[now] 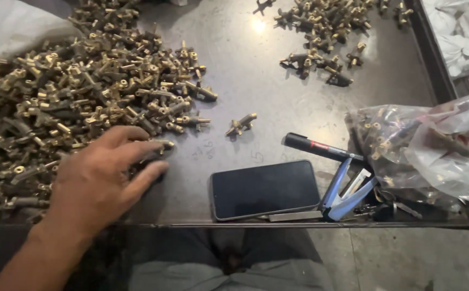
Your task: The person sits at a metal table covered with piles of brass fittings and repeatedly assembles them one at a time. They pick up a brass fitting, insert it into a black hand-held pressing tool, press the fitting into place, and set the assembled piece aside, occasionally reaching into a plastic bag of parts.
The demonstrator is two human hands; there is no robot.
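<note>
My left hand point(98, 180) lies palm down at the near edge of a big heap of small brass fittings point(67, 102) on the left of the grey metal table point(256, 70). Its fingers are spread and rest on a few fittings at the heap's edge, one brass piece point(161, 144) just under the fingertips. Whether a fitting is gripped beneath the palm is hidden. One loose brass fitting point(241, 125) lies alone mid-table. My right hand is out of view.
A second, smaller pile of fittings point(326, 27) lies at the far right. Near the front edge sit a dark phone point(264, 188), a black marker point(320, 148), a blue-grey stapler point(347, 188) and a clear plastic bag of parts point(423, 151). White cloth point(463, 32) lies beyond the table's right rim.
</note>
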